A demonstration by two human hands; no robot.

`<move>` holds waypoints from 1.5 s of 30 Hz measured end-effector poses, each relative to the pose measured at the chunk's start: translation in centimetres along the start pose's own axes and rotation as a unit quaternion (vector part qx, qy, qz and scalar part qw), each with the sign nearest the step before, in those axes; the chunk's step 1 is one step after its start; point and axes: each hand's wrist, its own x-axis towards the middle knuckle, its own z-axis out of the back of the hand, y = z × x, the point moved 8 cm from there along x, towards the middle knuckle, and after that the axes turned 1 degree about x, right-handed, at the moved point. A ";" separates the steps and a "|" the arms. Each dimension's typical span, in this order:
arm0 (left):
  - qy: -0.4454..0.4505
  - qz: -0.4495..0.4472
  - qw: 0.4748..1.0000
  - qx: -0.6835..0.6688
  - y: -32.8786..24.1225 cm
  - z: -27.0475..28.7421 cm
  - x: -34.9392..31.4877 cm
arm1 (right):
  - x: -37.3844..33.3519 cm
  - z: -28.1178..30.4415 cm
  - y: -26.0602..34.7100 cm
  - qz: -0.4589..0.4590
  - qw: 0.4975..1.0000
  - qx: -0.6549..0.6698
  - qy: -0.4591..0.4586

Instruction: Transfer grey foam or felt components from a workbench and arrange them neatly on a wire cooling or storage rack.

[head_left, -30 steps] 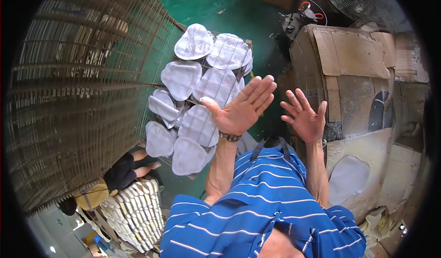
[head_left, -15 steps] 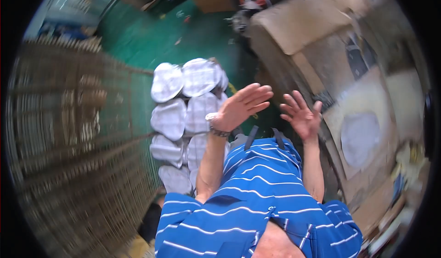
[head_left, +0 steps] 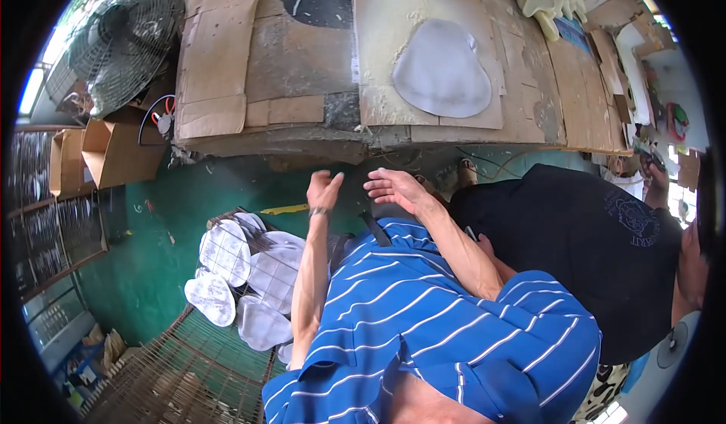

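My left hand (head_left: 325,190) is raised in front of me, thumb apart from the fingers, with nothing in it. Beside it, a short gap away, my right hand (head_left: 395,189) stretches its fingers toward the left one and is also empty. Both hover over the green floor, just short of a worktable's edge. On the table, a flat white rounded pad (head_left: 442,70) lies on a cardboard sheet (head_left: 374,84) smeared with pale yellow residue. To my left, several similar white pads (head_left: 224,252) rest on a wire rack (head_left: 189,363).
Cardboard sheets cover the worktable (head_left: 214,61). A large caged fan (head_left: 117,42) and an open cardboard box (head_left: 125,152) stand at the far left. Close on my right is a person in a black shirt (head_left: 575,250). Pale gloves (head_left: 548,1) lie at the table's far right.
My view has turned to the right, so the table is now ahead and the rack at lower left. The person in black has come into view. My hands stay raised and empty.
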 end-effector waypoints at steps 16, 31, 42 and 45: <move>-0.098 -0.116 0.958 0.243 -20.4 -9.2 15.7 | -2.9 11.2 2.1 0.029 0.985 0.118 -0.126; -0.080 -0.173 0.934 0.304 -20.9 -9.4 12.2 | -1.9 11.5 3.6 0.051 0.985 0.105 -0.129; -0.068 -0.044 0.966 0.246 -16.2 -7.2 13.9 | -0.7 13.2 5.7 0.083 0.982 0.115 -0.123; -0.083 0.131 0.988 0.024 -10.0 -8.8 14.2 | -0.7 13.3 6.0 0.080 0.979 0.143 -0.120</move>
